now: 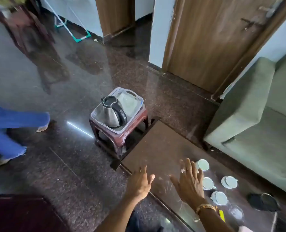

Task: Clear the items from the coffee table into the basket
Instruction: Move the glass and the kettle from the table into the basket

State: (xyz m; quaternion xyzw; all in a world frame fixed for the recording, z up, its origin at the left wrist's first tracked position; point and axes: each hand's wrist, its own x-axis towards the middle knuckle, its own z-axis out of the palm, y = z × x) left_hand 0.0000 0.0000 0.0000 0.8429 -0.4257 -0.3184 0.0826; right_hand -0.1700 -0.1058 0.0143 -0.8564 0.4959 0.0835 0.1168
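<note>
The pale perforated plastic basket (133, 95) is sitting on a small dark red plastic stool (130, 131), just beside the far corner of the table, probably so that it is within easy reach. A steel electric kettle with a black handle and lid (113, 113) is already lying in it, next to something clear and pale which I cannot identify.

On the dark brown glossy table (157, 146), four small white cups (202, 164) are waiting in a loose group at the right, two of them on saucers. A dark round object (264, 201), blurred, is lying near them, and a yellow thing (221, 215) is showing just behind the right wrist.

The left hand (139, 183) and the right hand (190, 183) are both hovering above the table with fingers spread wide and gripping nothing. The right one is just beside the cups, so I judge it is preparing to take a cup; the task seems to be partly done.

A green-grey upholstered sofa (256, 114) is standing to the right of the table. Another person in blue trousers (13, 124) is walking on the polished stone floor at the left.
</note>
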